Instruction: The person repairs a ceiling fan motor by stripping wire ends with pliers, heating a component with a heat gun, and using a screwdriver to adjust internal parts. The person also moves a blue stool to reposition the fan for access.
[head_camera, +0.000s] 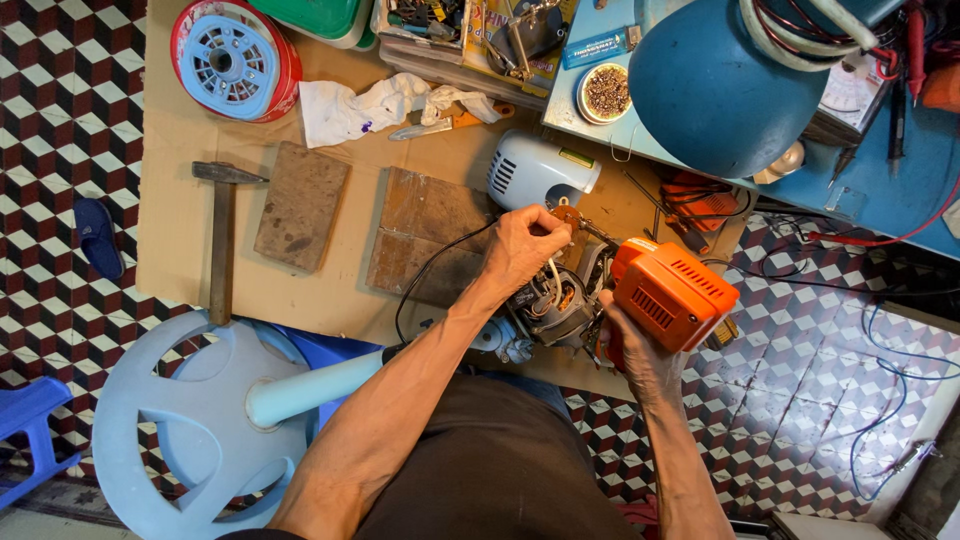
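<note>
1. Left hand (525, 245): just right of frame centre, fingers pinched narrow on a small brass-coloured part (566, 214) at the top of the exposed motor (552, 300).
2. Right hand (640, 355): at 4 o'clock from the left hand, fingers wrapped around the underside of the orange power tool housing (672, 295), gripping it.
3. Orange power tool housing: at 3 o'clock from the exposed motor, touching it, held above the lap.
4. Exposed motor: between both hands, windings and pale wires visible; black cable (430, 275) running off at 9 o'clock.
5. White motor cover (540, 172): on the cardboard sheet (180, 210), at 12 o'clock from the left hand, just beside it.
6. Two wooden boards (300, 205): flat on the cardboard, at 9 to 10 o'clock from the left hand.
7. Hammer (222, 235): at 9 o'clock from the boards, head at the far end.
8. White rag (370, 108) and red wire spool (235, 60): at 11 o'clock, well apart from the hands.
9. Blue lamp shade (720, 80): at 1 o'clock, over the blue bench (880, 190).
10. Pale blue fan base (190, 430): at 8 o'clock, on the floor.
</note>
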